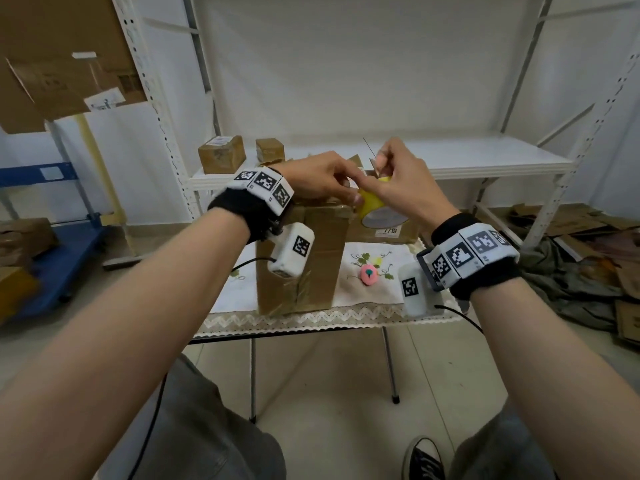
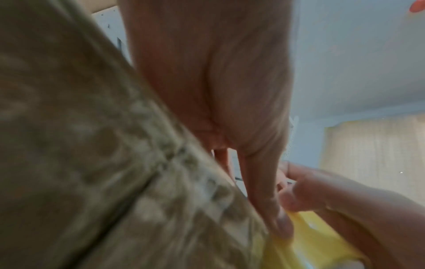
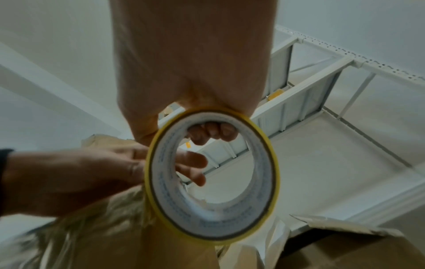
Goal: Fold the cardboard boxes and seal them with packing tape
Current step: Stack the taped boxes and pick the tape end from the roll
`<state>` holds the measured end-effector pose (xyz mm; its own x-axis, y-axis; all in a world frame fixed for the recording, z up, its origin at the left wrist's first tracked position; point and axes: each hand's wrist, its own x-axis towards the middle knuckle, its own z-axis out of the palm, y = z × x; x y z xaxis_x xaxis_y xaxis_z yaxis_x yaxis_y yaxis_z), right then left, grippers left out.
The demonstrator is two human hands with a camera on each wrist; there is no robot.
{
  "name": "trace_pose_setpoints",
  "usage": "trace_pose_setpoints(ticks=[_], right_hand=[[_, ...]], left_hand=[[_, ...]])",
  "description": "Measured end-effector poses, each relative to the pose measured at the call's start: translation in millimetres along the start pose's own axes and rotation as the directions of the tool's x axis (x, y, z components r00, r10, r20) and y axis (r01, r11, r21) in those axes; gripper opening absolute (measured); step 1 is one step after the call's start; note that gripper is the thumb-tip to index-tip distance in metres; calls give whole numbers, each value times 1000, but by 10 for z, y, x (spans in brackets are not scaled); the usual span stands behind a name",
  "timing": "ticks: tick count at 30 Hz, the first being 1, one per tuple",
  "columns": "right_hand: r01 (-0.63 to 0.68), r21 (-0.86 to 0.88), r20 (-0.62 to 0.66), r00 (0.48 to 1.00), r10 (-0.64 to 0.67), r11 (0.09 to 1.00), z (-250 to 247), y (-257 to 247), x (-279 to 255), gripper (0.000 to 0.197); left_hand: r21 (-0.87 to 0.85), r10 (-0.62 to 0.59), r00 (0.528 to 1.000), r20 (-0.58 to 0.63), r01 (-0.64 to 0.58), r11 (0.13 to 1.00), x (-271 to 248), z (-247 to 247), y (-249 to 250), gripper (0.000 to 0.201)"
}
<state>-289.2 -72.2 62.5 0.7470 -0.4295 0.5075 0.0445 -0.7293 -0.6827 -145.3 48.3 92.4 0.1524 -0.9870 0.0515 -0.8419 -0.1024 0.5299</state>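
Tape roll (image 1: 373, 203) half behind the right hand (image 1: 401, 188); box (image 2: 80, 145) blurred at the left wrist.

The left hand (image 2: 218, 81) is filling the upper middle of the view, its palm side facing the lens. One of its fingers (image 2: 262, 191) is stretching downward, and its tip is touching the yellow edge of the tape roll (image 2: 322, 243) at the bottom. The right hand (image 2: 345, 209) is lying across the lower right corner, with its curled fingertips meeting the left finger just above the roll. A blurred cardboard box (image 2: 80, 163) is taking up the whole left side, its surface showing pale, glossy patches. A second cardboard panel (image 2: 372, 154) is standing at the right edge, and a pale wall (image 2: 356, 63) is showing behind everything.
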Motion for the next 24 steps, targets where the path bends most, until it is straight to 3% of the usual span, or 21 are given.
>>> trace_pose_setpoints(ticks=[3,5,7,8,10,12,14,16,19,24], right_hand=[[-44,107,-221,973,67,993,2,180,46,7],[-106,207,-417,890,186,973,8,434,72,6],[-260,253,-467,810,353,932,42,777,47,11],[-364,228,-395,813,428,903,77,955,14,15],[-500,112,-65,859,509,859,212,1215,-106,28],[-456,-70,268,848,457,887,395,1314,-243,37],[-326,-211,419,822,386,922,582,1347,-326,42],[-240,-273,488,800,349,932,736,1371,-354,37],[-163,-396,482,801,356,904,855,1408,-326,33],[-217,-495,452,763,462,842,845,1343,-268,25]], left_hand=[[-60,34,999,-15,-35,998,61,72,-38,19],[-89,48,999,0,-47,995,59,102,-26,12],[-115,61,998,13,-59,992,42,103,-27,12],[-131,68,998,11,-66,989,29,100,-48,13],[-150,85,996,-10,-86,985,-16,88,-94,19],[-162,98,994,-39,-103,981,-69,89,-138,17],[-195,92,993,-73,-105,975,-123,88,-187,14],[-223,73,993,-92,-92,970,-174,87,-223,12],[-245,71,993,-94,-92,965,-205,101,-249,10],[-262,62,994,-94,-85,961,-215,103,-235,11]])
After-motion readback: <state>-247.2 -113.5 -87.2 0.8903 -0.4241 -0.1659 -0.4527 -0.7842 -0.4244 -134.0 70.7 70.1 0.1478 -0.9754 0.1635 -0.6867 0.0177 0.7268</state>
